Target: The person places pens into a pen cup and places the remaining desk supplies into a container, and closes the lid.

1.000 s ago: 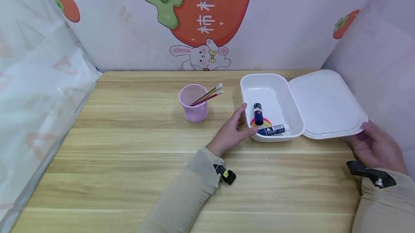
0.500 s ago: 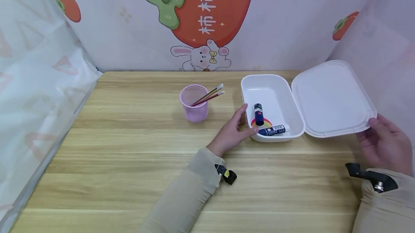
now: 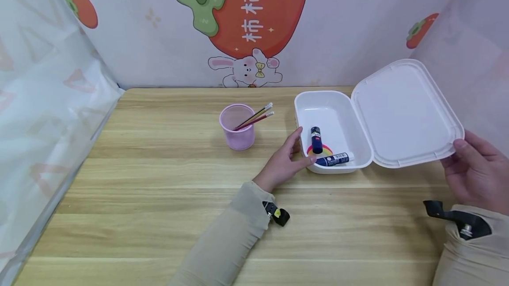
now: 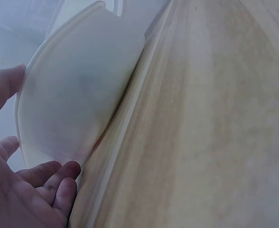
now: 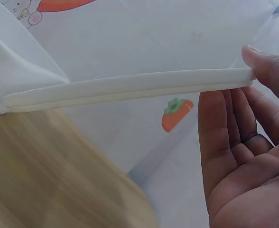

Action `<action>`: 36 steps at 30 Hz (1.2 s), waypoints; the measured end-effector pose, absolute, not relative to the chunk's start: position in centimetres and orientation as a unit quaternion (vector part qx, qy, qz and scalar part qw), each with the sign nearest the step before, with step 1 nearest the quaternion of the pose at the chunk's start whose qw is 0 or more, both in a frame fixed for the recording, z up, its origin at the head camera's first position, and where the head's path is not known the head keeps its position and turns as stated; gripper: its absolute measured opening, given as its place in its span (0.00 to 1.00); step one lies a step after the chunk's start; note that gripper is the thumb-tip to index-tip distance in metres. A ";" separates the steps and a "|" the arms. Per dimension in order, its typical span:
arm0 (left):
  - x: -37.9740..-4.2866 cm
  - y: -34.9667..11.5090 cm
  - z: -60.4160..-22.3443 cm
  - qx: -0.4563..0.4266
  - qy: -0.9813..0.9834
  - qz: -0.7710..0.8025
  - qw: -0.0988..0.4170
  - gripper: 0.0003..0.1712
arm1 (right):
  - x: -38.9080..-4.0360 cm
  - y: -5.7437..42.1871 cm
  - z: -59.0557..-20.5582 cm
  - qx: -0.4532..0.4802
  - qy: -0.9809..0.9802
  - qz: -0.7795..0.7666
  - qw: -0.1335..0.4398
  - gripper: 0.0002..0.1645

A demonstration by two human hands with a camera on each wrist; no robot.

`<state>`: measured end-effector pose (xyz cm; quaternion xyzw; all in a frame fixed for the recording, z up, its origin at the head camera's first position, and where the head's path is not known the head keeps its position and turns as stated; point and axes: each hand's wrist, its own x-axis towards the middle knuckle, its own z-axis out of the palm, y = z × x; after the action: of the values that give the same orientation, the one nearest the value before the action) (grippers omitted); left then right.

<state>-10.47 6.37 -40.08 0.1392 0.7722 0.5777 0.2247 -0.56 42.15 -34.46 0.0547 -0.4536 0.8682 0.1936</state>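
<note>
A white plastic box [image 3: 344, 138] stands open on the right of the table. Inside it are a dark blue glue stick [image 3: 316, 140] and a dark blue tube with a white end [image 3: 333, 159], both by a red and yellow rainbow print. My left hand [image 3: 281, 164] holds the box's near left corner, thumb and forefinger spread along the rim. Its other fingers curl low against the wall in the left wrist view. My right hand [image 3: 477, 169] pinches the outer corner of the white lid [image 3: 407, 113], thumb on top and fingers underneath. Tilted up, the lid's inner edge overlaps the box's right rim.
Left of the box, a pink pen cup [image 3: 237, 138] holds several pencils [image 3: 256, 118]. The wooden table [image 3: 159, 197] ends at a printed cloth backdrop [image 3: 342, 25] behind. A white cloth [image 3: 483, 82] hangs close beside the lid on the right.
My right hand has lifted the lid's outer side, so the lid is more tilted than before. My left hand and the box have stayed in place.
</note>
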 end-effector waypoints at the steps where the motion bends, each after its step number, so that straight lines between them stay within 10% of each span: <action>1: -10.5 6.4 -40.1 0.139 0.772 0.578 0.224 0.50 | -0.6 41.9 -34.3 0.061 -0.453 0.868 0.196 0.28; 36: -10.3 6.3 -39.9 0.154 0.762 0.591 0.214 0.51 | -1.0 28.7 -31.2 -0.039 -0.813 0.492 0.308 0.19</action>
<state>-10.32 6.25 -39.88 0.1541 0.7623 0.5911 0.2137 -1.04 28.71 -31.15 -0.0386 -0.8132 0.4924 0.3079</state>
